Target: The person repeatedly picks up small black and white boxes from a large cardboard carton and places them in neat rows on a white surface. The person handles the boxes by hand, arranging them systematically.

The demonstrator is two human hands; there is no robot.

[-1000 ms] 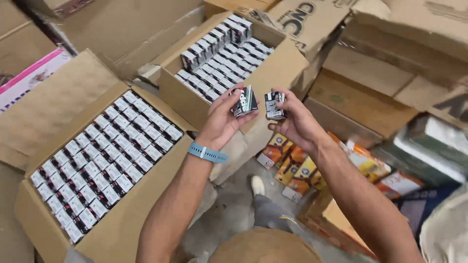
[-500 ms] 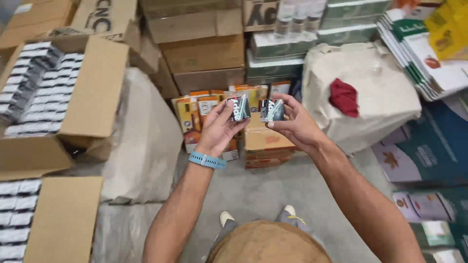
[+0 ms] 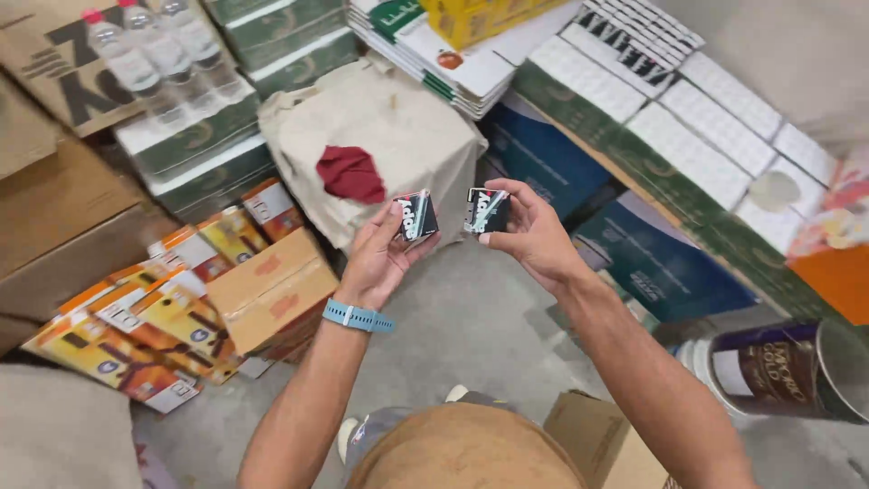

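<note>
Left hand: the left hand (image 3: 385,254), a light-blue wristband (image 3: 358,316) on its wrist, grasps a small black packet (image 3: 416,215) between thumb and fingertips.
Right hand: the right hand (image 3: 529,237) grasps a second small black packet (image 3: 486,210) the same way, just beside the first and not touching it.
Where the packets are: both held up in front of the chest, over the grey floor (image 3: 471,326), above a cloth-covered bundle (image 3: 389,145) with a red rag (image 3: 351,172) on it.
What changed: a second ago the open cartons of identical packets lay under the hands; now the view has swung to stacked green-and-white cartons (image 3: 688,118), bottled water (image 3: 154,63) and orange boxes (image 3: 172,312).
What stayed: the grip and the packets' spacing match the earlier views.
Reading: the person has turned away from the source cartons with one packet in each hand.
</note>
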